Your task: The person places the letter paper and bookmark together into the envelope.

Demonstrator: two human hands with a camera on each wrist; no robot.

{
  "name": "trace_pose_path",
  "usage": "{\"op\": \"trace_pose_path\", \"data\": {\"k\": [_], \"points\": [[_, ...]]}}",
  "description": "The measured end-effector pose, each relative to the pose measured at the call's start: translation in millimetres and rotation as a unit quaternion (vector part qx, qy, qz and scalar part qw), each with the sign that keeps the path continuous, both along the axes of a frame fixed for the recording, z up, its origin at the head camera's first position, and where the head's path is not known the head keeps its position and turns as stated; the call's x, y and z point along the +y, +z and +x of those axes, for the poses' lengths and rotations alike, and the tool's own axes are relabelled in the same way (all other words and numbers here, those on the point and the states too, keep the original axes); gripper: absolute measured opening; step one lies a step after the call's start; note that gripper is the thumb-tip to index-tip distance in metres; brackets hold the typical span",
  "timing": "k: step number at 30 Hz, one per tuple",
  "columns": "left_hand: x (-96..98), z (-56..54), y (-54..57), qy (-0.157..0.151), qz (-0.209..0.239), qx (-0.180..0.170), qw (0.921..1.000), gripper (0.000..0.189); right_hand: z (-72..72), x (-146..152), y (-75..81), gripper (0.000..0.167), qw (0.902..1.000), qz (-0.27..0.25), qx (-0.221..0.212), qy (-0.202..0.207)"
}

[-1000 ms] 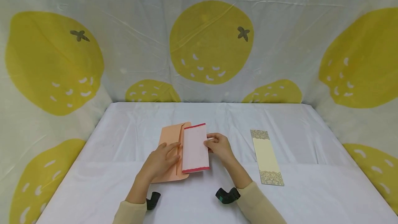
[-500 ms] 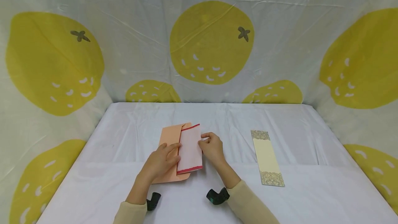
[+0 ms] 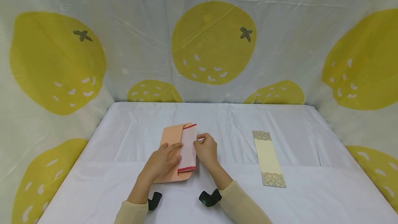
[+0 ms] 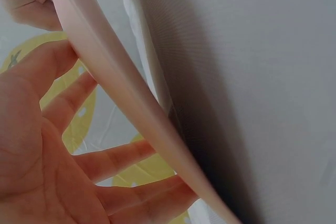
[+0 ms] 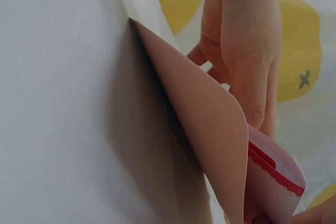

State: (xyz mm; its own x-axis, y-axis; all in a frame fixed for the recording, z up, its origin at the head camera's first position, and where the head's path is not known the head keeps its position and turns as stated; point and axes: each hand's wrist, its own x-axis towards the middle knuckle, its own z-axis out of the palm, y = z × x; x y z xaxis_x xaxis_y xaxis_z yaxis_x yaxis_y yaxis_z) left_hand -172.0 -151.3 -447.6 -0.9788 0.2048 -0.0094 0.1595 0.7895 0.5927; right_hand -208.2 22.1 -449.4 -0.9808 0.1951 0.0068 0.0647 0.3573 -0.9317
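Finger and thumb of the right hand (image 3: 206,148) pinched the free edge of a pale pink card (image 3: 188,148) with red borders, just beside a peach envelope (image 3: 171,134). The card was partly inside the envelope — its left part hidden behind the front panel, its right part showing over the flap. Across the envelope's front lay the left hand (image 3: 162,158), its fingers spread and fairly straight, touching the paper rather than gripping it. Well apart, to the right of the envelope, a cream strip (image 3: 269,158) with lacy gold ends rested on the white cloth (image 3: 236,175).

To me, the risk sat at the envelope's mouth: the card bowed there, and its corner could snag and crease if pushed at a slant. The envelope might also skid or buckle under too light a touch, since its flap side stood off the cloth.

A second earlier the card's whole face showed; now much less did — and the right hand had moved nearer the envelope, while the left hand had barely shifted.
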Motion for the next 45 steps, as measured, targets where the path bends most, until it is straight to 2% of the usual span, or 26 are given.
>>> {"op": "trace_pose_path", "data": {"k": [6, 18, 29, 45], "points": [[1.7, -1.5, -1.2, -0.002, -0.001, 0.001, 1.0000, 0.045, 0.6, -7, -0.5, 0.017, 0.9999, -0.011, -0.007, 0.000], [1.2, -3.6, -2.2, -0.005, 0.001, 0.013, 0.9999, 0.045, -1.7, -14, -11.7, 0.015, 0.9994, -0.026, -0.021, -0.005], [1.0, -1.1, -1.0, 0.000, 0.000, 0.012, 0.9999, 0.044, -2.1, -23, -18.2, 0.015, 0.9991, -0.028, -0.028, 0.015], [-1.2, 0.7, -1.1, -0.002, 0.000, 0.019, 0.9998, 0.043, -1.0, -30, -22.9, 0.010, 0.9902, -0.110, -0.059, 0.062]]}}
